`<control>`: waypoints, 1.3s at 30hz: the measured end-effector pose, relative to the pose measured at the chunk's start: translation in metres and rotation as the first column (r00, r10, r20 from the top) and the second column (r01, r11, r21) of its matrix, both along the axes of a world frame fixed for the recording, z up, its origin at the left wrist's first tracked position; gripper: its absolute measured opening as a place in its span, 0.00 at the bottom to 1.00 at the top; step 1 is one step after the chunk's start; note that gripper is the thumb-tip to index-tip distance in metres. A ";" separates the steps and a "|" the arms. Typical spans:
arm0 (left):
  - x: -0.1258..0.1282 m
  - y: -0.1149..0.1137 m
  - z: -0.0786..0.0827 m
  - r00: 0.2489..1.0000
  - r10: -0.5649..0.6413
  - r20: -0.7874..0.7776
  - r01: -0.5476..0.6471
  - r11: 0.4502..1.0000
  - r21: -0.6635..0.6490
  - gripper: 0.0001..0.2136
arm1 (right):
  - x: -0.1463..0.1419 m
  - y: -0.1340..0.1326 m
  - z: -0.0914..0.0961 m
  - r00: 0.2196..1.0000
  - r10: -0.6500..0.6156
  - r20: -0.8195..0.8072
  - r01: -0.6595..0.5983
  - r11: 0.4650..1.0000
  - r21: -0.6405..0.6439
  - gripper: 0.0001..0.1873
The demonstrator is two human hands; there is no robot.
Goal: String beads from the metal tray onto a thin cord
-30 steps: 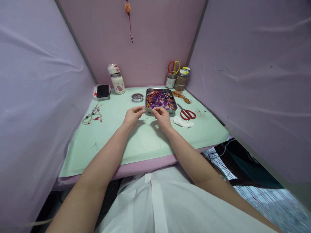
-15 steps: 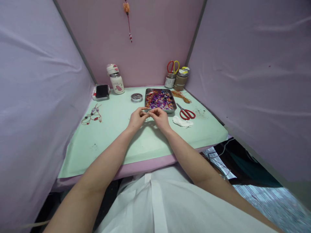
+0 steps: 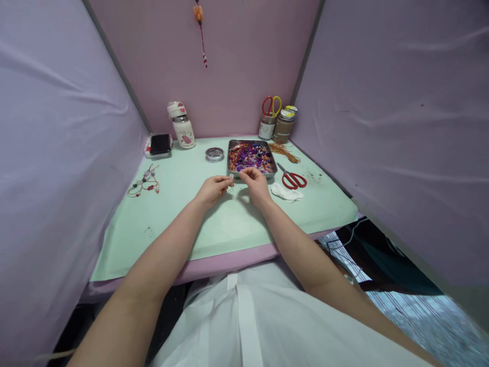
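My left hand (image 3: 214,189) is closed in a pinch on a small whitish clear bead (image 3: 231,176), with a thin cord (image 3: 231,189) hanging below the fingertips. Just to its right, my right hand (image 3: 255,184) is also pinched; what lies between its fingertips is too small to make out. Both hands hover at the front edge of a metal tray (image 3: 270,176), which holds a heap of purple, orange and clear beads (image 3: 252,155). The right fingertips overlap the tray's near rim.
Right of the tray lie red-handled scissors (image 3: 293,180), a white cloth (image 3: 286,192) and orange cords (image 3: 286,152). Behind stand two jars, one holding scissors (image 3: 272,105). Leftward are a round tin (image 3: 214,153), a bottle (image 3: 184,130), a black-topped box (image 3: 160,145) and beaded cords (image 3: 147,182).
My hands have parted slightly at the fingertips. The left hand shifted a little left and down, the right a little right, and the whitish bead now shows in the left pinch.
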State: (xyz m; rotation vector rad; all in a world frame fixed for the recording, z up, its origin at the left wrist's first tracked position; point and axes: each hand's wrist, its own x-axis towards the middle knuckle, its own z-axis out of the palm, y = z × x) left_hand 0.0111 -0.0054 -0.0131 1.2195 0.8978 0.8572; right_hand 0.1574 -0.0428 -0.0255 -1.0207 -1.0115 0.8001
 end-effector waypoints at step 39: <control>-0.020 0.005 0.011 0.899 -0.304 0.314 0.374 0.907 -0.193 0.10 | -0.003 -0.011 0.010 0.931 0.329 -0.158 -0.351 0.926 -0.139 0.11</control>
